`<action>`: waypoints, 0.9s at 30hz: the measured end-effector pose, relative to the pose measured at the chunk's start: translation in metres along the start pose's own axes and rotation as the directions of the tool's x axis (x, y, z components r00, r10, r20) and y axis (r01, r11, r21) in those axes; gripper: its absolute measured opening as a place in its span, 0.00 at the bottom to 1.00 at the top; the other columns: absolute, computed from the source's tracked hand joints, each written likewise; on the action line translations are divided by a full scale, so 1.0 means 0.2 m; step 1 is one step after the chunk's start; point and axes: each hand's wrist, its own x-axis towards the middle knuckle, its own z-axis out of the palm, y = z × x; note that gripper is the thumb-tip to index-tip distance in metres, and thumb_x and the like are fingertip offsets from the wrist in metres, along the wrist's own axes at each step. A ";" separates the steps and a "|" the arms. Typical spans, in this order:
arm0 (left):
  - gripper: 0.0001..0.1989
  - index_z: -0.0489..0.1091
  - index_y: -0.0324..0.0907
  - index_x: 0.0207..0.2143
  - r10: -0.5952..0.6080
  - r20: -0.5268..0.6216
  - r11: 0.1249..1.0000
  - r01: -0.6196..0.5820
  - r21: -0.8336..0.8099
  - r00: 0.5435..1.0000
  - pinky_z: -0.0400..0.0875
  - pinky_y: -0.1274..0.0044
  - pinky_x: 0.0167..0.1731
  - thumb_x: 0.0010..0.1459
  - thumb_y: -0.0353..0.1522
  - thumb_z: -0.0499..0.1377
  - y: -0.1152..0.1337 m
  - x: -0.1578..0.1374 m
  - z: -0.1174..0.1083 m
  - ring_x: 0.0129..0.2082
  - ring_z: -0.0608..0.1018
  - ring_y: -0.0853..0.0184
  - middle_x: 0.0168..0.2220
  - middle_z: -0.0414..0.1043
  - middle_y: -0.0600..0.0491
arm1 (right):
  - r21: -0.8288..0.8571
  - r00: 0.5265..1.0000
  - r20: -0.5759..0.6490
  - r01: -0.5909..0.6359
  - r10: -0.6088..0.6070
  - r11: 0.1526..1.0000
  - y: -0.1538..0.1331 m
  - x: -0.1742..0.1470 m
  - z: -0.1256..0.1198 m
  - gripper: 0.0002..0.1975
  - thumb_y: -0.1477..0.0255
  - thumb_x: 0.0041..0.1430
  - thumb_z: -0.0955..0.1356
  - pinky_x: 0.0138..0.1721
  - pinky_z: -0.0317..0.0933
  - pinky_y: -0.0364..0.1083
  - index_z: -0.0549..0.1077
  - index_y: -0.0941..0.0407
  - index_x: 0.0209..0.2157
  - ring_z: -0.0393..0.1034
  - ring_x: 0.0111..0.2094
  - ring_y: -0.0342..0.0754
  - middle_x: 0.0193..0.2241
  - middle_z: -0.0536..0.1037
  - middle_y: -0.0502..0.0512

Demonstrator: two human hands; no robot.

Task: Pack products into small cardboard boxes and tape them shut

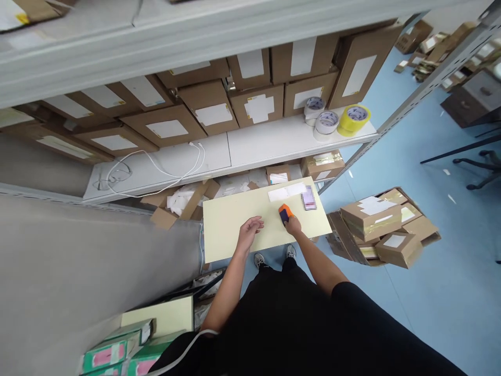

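Note:
My right hand (293, 225) is closed around an orange and dark-blue handheld device (285, 213), held over the pale yellow tabletop (227, 224). The device is too small in view for me to tell its exact kind. My left hand (249, 232) hovers over the middle of the tabletop, its fingers loosely bent and apart, with nothing in it. Beyond the device lie white paper labels (286, 191). A phone-like object (309, 198), its surface blurred out, rests by the tabletop's right end.
Behind the tabletop, a grey shelf (258, 146) holds labelled cardboard boxes (219, 102), a white cable (156, 169), clear tape rolls (326, 122) and yellow tape (353, 120). An open carton of boxes (338, 240) stands on the floor to the right. Green-and-pink boxes (113, 352) sit lower left.

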 end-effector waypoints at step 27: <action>0.07 0.84 0.49 0.32 0.747 0.143 0.610 -0.754 0.243 0.649 0.71 0.70 0.44 0.60 0.40 0.68 0.92 -0.37 -0.21 0.36 0.78 0.59 0.32 0.79 0.50 | 0.073 0.561 -0.337 0.816 -0.756 0.573 -0.82 -0.60 -0.77 0.22 0.48 0.61 0.72 0.49 0.69 0.59 0.75 0.52 0.44 0.74 0.45 0.62 0.42 0.81 0.63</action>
